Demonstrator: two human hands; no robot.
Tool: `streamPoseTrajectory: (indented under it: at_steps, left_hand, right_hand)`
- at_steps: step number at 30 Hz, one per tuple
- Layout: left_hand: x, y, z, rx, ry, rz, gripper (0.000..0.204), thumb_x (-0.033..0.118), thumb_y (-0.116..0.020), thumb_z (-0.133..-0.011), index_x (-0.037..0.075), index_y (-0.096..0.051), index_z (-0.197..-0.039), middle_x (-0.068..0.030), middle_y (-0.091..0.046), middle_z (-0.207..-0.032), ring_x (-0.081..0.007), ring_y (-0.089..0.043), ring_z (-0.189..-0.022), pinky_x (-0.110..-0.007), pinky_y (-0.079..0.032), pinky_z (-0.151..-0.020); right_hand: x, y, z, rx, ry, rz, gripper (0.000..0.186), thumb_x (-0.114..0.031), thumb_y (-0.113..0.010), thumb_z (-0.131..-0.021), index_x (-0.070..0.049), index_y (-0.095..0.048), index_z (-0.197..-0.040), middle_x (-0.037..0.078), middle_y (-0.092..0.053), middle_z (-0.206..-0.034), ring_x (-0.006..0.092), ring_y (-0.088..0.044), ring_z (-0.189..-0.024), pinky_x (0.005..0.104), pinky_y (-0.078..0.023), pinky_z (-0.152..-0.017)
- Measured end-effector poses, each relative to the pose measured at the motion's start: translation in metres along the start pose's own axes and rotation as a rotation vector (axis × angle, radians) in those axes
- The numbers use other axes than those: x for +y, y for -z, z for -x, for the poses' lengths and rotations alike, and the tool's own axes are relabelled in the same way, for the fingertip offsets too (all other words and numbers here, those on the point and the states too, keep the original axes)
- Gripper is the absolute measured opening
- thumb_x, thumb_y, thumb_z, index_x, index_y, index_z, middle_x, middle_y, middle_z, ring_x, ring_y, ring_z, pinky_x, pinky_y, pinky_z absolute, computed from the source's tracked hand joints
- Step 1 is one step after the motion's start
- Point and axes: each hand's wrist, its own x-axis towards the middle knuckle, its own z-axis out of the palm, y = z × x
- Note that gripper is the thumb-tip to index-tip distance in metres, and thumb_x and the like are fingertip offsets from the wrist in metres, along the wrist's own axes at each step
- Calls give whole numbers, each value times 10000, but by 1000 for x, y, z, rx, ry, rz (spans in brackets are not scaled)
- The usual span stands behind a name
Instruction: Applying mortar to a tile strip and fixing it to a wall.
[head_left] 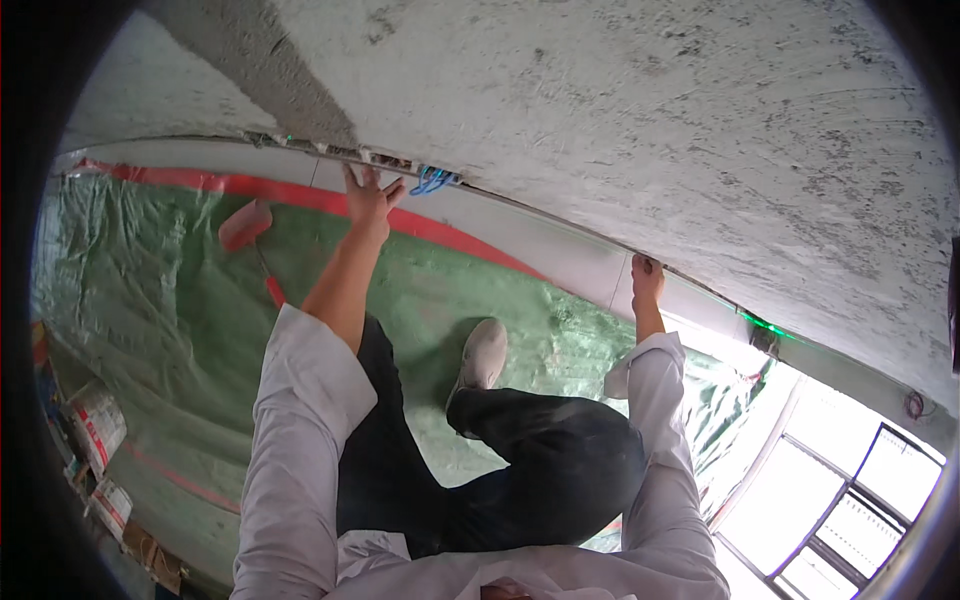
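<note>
My left hand (370, 198) reaches to the foot of a rough grey wall (640, 110), with its fingers spread at a thin strip (520, 206) running along the wall's base. Just right of it, a loop of blue wires (432, 181) sticks out of a broken gap. Further right, my right hand (648, 279) is at the same strip, its fingers curled against the edge; what they grip, if anything, is hidden. Between the wall and a red band (440, 232) lies pale tile (480, 218).
Green plastic sheeting (420, 285) covers the floor. On it lies a tool with a pinkish-red head (245, 226) and red handle. White-and-red containers (97, 428) stand at left. A green light line (765, 325) shows near a wall box; a window (850, 500) is lower right.
</note>
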Motion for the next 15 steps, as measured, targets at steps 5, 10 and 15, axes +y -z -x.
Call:
streamPoseTrajectory:
  at_steps: [5,10,15]
  left_hand:
    - [55,21,1,79,-69,-112,780,236,-448,-1180,314,101,-1729,-211,-401,-1652,-428,-754,-1073,-540,-662,-951]
    - [52,15,-1,32,-84,-73,782,228,-456,-1179,311,92,-1731,-193,-422,-1623,-464,-744,-1072,-574,-650,-949]
    - [39,6,-5,6,24,83,743,205,-417,-1186,360,69,-1726,-158,-313,-1742,-478,-741,-1064,-566,-643,-923]
  right_hand:
    - [-63,-22,34,-84,-51,17,390,-343,-819,-954,-31,-757,-1181,90,-795,-1040,212,-729,-997,373,-545,-901]
    - [-73,-5,33,-106,24,69,469,-421,-791,-973,-30,-750,-1229,151,-806,-1114,295,-755,-1058,413,-556,-939]
    - [-40,9,18,-108,86,154,474,-475,-748,-993,-60,-761,-1221,136,-804,-1055,270,-752,-986,409,-559,-872]
